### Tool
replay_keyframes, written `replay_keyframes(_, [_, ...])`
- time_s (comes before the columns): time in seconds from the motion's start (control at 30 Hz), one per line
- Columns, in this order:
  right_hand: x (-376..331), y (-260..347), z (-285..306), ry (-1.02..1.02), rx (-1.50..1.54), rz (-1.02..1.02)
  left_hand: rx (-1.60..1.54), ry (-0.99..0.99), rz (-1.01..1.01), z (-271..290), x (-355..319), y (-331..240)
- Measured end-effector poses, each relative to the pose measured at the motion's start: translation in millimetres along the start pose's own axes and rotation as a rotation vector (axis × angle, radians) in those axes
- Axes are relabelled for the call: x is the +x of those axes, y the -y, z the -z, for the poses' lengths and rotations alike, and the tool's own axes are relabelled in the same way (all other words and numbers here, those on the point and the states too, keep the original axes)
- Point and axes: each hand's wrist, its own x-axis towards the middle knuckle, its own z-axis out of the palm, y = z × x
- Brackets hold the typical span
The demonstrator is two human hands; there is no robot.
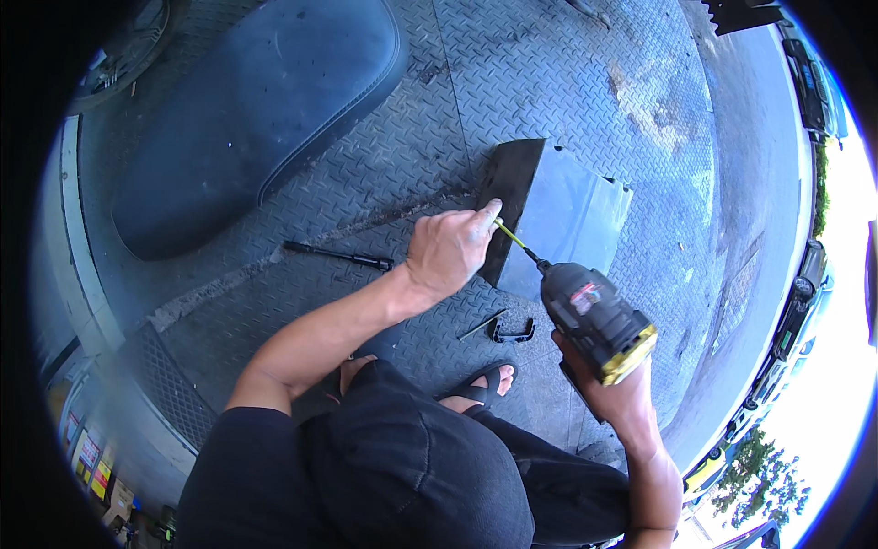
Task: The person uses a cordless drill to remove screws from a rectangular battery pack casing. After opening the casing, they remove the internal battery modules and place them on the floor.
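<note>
My right hand (611,380) is wrapped around the handle of a black cordless driver (594,316) with a yellow base, pointing up and left. From its chuck runs a long yellow-green driver bit (515,235). My left hand (450,249) is closed, with thumb and fingers pinched at the far end of that bit. Whether a small screw is also between the fingertips is too small to tell. Below the bit, on the floor, lies a grey panel (572,215) with a dark side face, partly covered by my left hand.
A large black scooter seat (274,110) lies at the upper left. On the diamond-plate floor (521,64) are a black bar-shaped tool (338,255), a thin rod (482,324) and a black bracket (514,336). My sandalled foot (489,382) stands nearby. Parked cars line the right.
</note>
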Motion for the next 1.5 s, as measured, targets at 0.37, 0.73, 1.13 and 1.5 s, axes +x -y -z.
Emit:
replay_keyframes(0.37, [0.4, 12.3, -3.1, 0.055, -0.104, -0.154, -0.170, 0.260, 0.281, -14.9, -21.8, -50.3])
replay_keyframes(0.73, [2.5, -8.1, -24.4, 0.048, -0.098, -0.190, -0.140, 0.312, 0.264, -19.0, -19.9, -49.0])
replay_keyframes(1.13, [14.1, -27.7, -18.9, 0.151, -0.060, -0.140, -0.123, 0.298, 0.277, -16.9, -15.2, -51.4])
replay_keyframes(1.5, [59.4, -22.0, 28.1, 0.201, -0.114, -0.306, -0.105, 0.355, 0.316, -11.4, -7.4, -53.7])
